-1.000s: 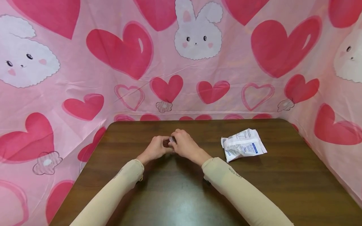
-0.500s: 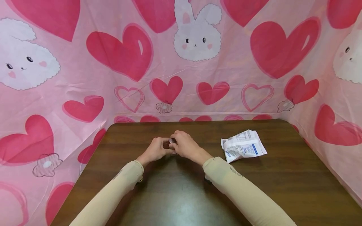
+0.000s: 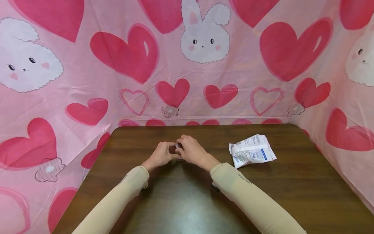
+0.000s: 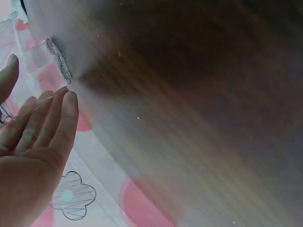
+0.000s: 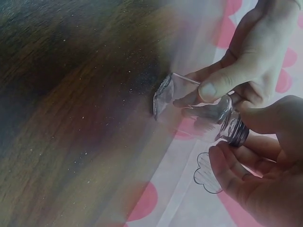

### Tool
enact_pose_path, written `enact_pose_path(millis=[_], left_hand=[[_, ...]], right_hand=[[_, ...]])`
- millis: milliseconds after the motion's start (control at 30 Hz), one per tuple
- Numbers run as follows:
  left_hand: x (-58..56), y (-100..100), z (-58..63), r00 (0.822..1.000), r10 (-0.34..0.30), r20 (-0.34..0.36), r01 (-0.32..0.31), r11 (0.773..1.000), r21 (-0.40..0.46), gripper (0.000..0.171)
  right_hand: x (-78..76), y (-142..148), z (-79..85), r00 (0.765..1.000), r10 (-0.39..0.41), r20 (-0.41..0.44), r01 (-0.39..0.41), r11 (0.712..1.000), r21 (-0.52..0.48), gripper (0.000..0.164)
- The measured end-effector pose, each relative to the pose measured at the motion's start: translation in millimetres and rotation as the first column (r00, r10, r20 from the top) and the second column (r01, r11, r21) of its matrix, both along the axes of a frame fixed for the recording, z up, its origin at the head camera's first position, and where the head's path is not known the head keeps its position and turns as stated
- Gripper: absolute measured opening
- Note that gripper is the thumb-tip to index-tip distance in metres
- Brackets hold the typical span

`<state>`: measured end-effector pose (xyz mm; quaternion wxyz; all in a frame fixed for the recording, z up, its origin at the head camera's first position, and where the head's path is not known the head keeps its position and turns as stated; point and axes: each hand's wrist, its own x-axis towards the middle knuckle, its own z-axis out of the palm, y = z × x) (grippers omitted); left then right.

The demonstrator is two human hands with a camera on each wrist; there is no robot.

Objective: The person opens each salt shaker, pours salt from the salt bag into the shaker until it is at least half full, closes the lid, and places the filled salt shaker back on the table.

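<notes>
A small clear bottle (image 5: pixel 201 127) is held between both hands near the far middle of the table. My left hand (image 3: pixel 160 153) grips its body, with the thumb on one side and the fingers on the other. At the neck end, the fingers and thumb of my right hand (image 3: pixel 191 150) pinch a dark ridged cap (image 5: pixel 240 135). The thick glass base (image 5: pixel 162 97) faces the tabletop in the right wrist view. From the head, the hands cover most of the bottle. In the left wrist view, the left hand (image 4: pixel 40 135) shows at the left edge beside the bottle's base.
A white printed packet (image 3: pixel 252 152) lies on the table to the right of the hands. The brown wooden table (image 3: pixel 187 201) has rounded far corners. Pink cloth (image 3: pixel 219 70) with hearts and rabbits hangs behind it and on both sides.
Both hands keep their hold on the bottle and cap, with only a very slight shift at the fingers. The packet stays where it was.
</notes>
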<state>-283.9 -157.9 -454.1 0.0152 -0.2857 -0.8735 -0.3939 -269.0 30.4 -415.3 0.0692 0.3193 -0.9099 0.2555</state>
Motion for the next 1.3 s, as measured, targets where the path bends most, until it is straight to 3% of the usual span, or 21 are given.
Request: enact_pose_path(millis=[367,667,1000,1300], left_hand=[[-2.5,0,3.4,1.0,0.0,-0.013,0.0,1.0,0.001,0.028],[-5.0,-1,3.1,0.998,0.012,-0.059,-0.015,0.999,-0.048,0.031],[-6.3,0,-1.6,0.998,0.003,-0.068,-0.007,0.999,-0.05,0.024],[-3.3,0,0.5,1.0,-0.001,-0.001,0.001,1.0,-0.029,0.023]], right_hand=[[-2.0,0,6.0,1.0,-0.004,0.005,0.004,1.0,0.02,0.019],[0.9,0,-3.3,0.998,-0.055,0.013,0.054,0.997,0.054,0.046],[3.0,-4,-6.1,0.986,-0.143,-0.081,0.144,0.99,0.004,0.029],[4.3,-6,-3.0,0.993,-0.116,-0.03,0.115,0.993,-0.03,0.023]])
